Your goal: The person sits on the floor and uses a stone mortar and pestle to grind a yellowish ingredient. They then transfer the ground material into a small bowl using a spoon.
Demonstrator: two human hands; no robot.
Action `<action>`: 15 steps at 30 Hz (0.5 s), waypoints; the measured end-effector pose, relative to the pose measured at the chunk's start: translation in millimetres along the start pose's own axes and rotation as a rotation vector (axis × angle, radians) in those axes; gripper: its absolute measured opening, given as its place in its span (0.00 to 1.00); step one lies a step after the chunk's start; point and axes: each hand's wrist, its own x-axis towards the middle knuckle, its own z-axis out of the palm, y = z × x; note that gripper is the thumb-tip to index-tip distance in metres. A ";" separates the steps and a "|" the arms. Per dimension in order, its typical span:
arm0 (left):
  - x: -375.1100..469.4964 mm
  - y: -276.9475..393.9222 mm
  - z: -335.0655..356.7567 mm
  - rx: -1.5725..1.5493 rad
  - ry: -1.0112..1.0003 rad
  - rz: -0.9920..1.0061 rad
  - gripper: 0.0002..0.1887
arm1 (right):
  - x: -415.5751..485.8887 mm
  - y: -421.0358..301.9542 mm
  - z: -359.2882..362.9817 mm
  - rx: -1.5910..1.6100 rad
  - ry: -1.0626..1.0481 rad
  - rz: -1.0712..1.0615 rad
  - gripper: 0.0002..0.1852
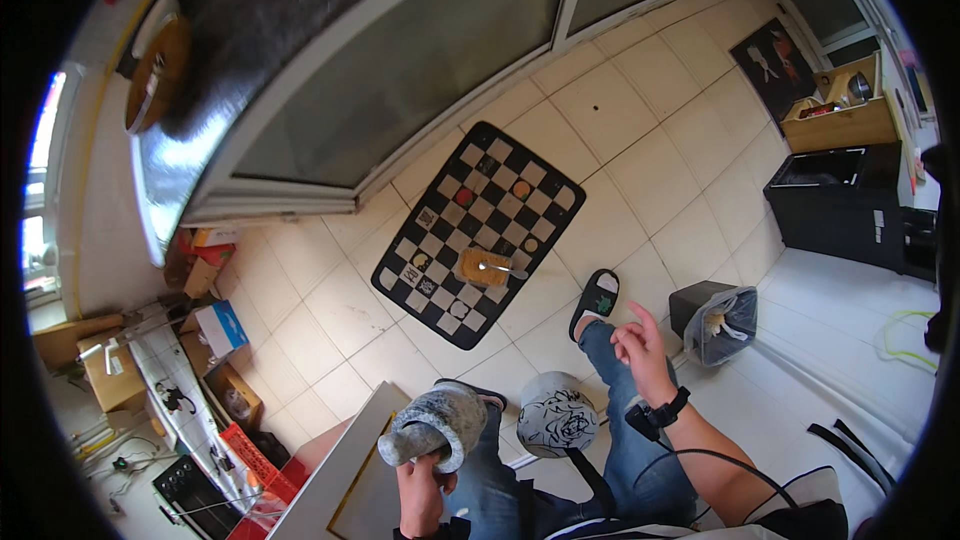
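Observation:
My left hand [421,493] grips the rim of a grey granite mortar [463,411], with some fingers inside its mouth. The mortar lies tilted by my left leg, its mouth towards me. A stone pestle [411,443] sits in it, its rounded end sticking out past the rim. My right hand [641,351] is raised above my right leg, holding nothing, index finger stretched out and the other fingers curled. Ahead, a clear plastic tub of yellowish-brown crumbs or powder [474,267] stands on a black-and-white checkered mat [450,232], with a metal spoon [510,271] across it.
Between my legs stands a round grey-patterned stool or drum [557,420]. A lined waste bin [724,326] is at my right, with a black cabinet [836,202] and a wooden box [840,124] beyond. A red plastic crate [259,465] and cardboard boxes [217,330] are at left.

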 end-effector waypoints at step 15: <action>-166.6 189.8 145.5 -0.034 -0.181 0.163 0.12 | -75.5 -340.6 -83.0 -0.149 -0.042 -0.516 0.31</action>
